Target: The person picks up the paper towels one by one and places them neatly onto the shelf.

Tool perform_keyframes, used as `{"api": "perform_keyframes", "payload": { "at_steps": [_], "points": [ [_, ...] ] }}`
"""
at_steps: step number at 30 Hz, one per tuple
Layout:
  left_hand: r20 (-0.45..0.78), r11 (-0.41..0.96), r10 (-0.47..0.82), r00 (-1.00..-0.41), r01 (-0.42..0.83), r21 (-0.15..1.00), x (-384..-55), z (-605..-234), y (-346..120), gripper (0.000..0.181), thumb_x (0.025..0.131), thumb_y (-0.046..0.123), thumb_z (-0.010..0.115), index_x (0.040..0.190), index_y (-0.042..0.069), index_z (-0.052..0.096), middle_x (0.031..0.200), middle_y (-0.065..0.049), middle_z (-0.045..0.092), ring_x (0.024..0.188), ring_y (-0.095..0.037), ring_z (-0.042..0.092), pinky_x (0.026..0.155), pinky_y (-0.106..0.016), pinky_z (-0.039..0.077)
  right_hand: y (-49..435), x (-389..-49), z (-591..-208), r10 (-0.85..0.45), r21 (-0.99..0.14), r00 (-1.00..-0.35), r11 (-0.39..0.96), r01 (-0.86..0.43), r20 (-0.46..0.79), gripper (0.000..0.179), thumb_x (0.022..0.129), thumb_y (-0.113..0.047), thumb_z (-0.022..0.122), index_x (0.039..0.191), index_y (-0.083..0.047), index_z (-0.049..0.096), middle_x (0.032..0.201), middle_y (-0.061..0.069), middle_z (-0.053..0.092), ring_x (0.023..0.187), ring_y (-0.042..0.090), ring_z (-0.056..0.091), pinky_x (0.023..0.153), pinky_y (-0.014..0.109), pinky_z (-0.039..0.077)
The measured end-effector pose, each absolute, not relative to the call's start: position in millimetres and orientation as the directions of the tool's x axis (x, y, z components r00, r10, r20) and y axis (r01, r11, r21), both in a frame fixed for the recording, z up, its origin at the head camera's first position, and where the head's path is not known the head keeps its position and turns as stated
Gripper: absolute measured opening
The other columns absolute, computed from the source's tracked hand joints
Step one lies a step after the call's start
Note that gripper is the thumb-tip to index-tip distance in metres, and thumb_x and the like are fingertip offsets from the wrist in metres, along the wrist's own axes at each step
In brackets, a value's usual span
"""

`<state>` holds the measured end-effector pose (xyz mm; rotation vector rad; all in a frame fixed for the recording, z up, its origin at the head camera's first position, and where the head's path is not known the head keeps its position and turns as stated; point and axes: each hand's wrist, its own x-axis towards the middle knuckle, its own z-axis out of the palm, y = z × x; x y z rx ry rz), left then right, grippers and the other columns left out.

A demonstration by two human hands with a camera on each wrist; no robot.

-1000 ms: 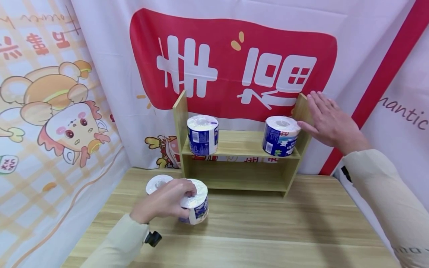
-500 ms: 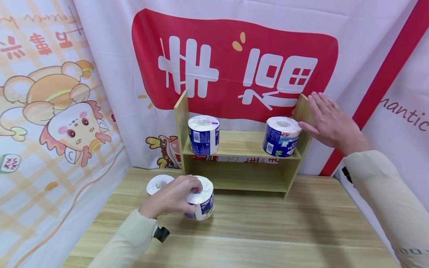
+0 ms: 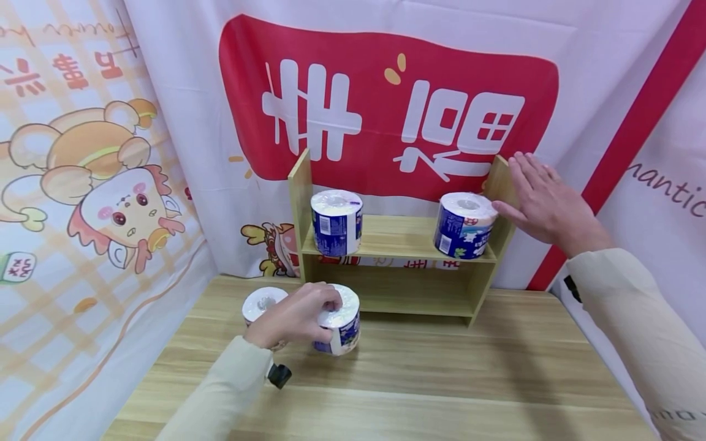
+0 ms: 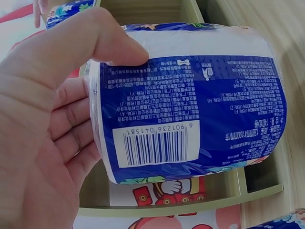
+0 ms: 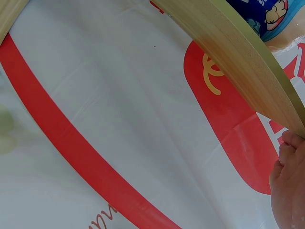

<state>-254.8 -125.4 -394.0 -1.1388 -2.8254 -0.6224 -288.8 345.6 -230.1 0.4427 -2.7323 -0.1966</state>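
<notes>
My left hand (image 3: 298, 315) grips a toilet paper roll (image 3: 346, 324) in clear wrap with a blue label, in front of the shelf's lower left. Fingers curl at the core opening; the thumb presses the side. In the left wrist view, the roll's barcode side (image 4: 228, 105) faces the camera. Whether its base touches the table is unclear. My right hand (image 3: 548, 202), fingers extended, rests at the right side panel (image 3: 503, 184) of a small wooden shelf (image 3: 397, 239). Another toilet roll (image 3: 263, 301) stands on the table, partly hidden behind the left hand.
Two more toilet rolls stand on the shelf's upper board, one at the left end (image 3: 336, 229) and one at the right end (image 3: 463, 231). A wooden table (image 3: 419, 373) spreads in front. Printed cloth (image 3: 375, 18) hangs behind the shelf and along both sides.
My left hand has carried its toilet roll rightward and slightly farther away, apart from the roll standing at the left. The right hand stays at the side panel.
</notes>
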Motion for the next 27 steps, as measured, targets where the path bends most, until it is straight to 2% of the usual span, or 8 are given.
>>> {"api": "perform_keyframes", "payload": {
  "at_steps": [10,20,27],
  "points": [
    [0.228,0.619,0.678,-0.698,0.711,0.334,-266.4,-397.2,-115.8,0.036,0.071,0.020,0.089,0.103,0.016,0.072,0.105,0.005,0.071,0.097,-0.012,0.060,0.084,-0.029,0.054,346.7,-288.3,-231.0,-0.332,0.184,-0.882,0.941,-0.285,0.335,0.099,0.103,-0.059,0.049,0.169,-0.004,0.000,0.177,0.025,0.003,0.164,0.049,0.002,0.130,0.069,0.014],
    [0.210,0.606,0.691,-0.692,0.713,0.353,-277.5,-404.7,-109.9,0.036,0.075,0.021,0.090,0.106,0.015,0.073,0.113,0.001,0.074,0.102,-0.015,0.062,0.091,-0.034,0.055,345.8,-288.4,-231.8,-0.327,0.181,-0.882,0.943,-0.280,0.338,0.100,0.103,-0.059,0.050,0.169,-0.004,0.000,0.177,0.026,0.004,0.164,0.049,0.003,0.129,0.070,0.015],
    [0.216,0.609,0.685,-0.695,0.710,0.353,-284.6,-409.1,-103.5,0.037,0.077,0.022,0.090,0.108,0.014,0.073,0.114,0.000,0.074,0.103,-0.016,0.061,0.091,-0.034,0.057,346.1,-288.4,-231.4,-0.323,0.178,-0.884,0.944,-0.277,0.338,0.100,0.103,-0.059,0.050,0.169,-0.004,-0.001,0.177,0.025,0.003,0.164,0.048,0.002,0.130,0.069,0.014]
  ]
}}
